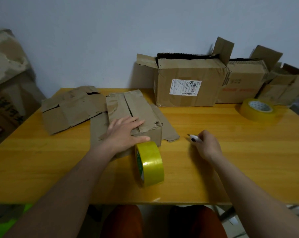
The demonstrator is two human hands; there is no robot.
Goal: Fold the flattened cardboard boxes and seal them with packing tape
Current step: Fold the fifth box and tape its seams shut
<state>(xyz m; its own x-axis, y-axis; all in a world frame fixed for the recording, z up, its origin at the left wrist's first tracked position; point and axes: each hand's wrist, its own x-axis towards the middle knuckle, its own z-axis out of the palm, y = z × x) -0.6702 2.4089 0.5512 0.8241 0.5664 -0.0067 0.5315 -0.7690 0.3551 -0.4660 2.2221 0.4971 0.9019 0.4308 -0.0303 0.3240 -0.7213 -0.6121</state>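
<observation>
While the left hand (123, 130) lies flat with its fingers straight on top of a small folded cardboard box (133, 115) near the middle of the wooden table (231, 152), the right hand (206, 146) is curled around a small cutter (194, 138), its tip pointing left just above the tabletop, a little to the right of that box. The box's two top flaps meet along a seam that runs away from the person, and the left thumb reaches down its near face.

Two rolls of tape are on the table. One yellow roll (149, 163) stands on its edge right in front of the box, touching its near face just under the thumb. The second roll (256, 109) lies flat at the far right, well apart from both hands.

Two flattened pieces of cardboard lie on the table: one flattened box (71, 109) to the left of the folded box, and another sheet (166, 126) under it, sticking out to its right.

Three opened boxes stand in a row against the wall at the back right: a large box with a white label (190, 83), a middle box (243, 81) beside it, and a third box (286, 85) at the edge of view. More crumpled cardboard (9, 74) is heaped off the table at the left.
</observation>
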